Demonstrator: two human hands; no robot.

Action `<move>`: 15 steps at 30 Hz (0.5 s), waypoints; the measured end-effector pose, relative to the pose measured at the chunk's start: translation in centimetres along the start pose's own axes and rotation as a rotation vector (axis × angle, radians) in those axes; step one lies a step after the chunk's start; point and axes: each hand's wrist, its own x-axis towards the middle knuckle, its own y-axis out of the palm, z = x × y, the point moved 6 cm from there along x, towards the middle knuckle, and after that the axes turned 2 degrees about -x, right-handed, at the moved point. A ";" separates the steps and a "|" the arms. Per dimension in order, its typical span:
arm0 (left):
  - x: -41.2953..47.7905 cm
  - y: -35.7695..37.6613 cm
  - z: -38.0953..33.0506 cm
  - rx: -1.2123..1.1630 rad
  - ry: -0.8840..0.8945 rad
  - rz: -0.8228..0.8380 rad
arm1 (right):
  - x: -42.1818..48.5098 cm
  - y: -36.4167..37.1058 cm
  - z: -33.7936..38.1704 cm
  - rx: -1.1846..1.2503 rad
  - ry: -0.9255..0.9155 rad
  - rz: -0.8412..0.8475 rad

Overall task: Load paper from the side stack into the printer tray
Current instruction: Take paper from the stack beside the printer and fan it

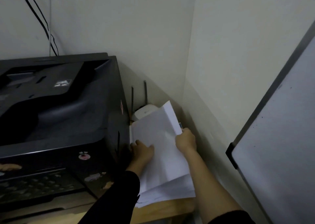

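Observation:
A black printer (56, 114) with cartoon stickers fills the left half of the view. To its right a stack of white paper (158, 155) lies on a wooden table between the printer and the wall. My left hand (142, 149) grips the stack's left edge beside the printer. My right hand (185, 139) pinches the right edge of the top sheets, which are lifted and curled up off the pile. No printer tray can be made out.
A white router (144, 112) with two dark antennas stands behind the paper in the corner. A framed whiteboard (276, 138) leans along the right. The wooden table (177, 208) ends just below the stack. Black cables (40, 19) hang down the wall.

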 end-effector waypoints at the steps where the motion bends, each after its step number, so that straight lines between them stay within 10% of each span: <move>1: -0.2 -0.5 -0.2 -0.124 -0.047 -0.020 | 0.4 -0.8 -0.2 0.055 0.006 -0.012; 5: -1.2 -2.1 -1.9 -0.480 -0.148 0.026 | 1.4 -3.5 -0.3 0.298 0.086 -0.055; 15: -8.2 -14.4 -13.7 -0.040 0.299 -0.272 | -0.5 -9.6 7.6 0.255 0.082 -0.076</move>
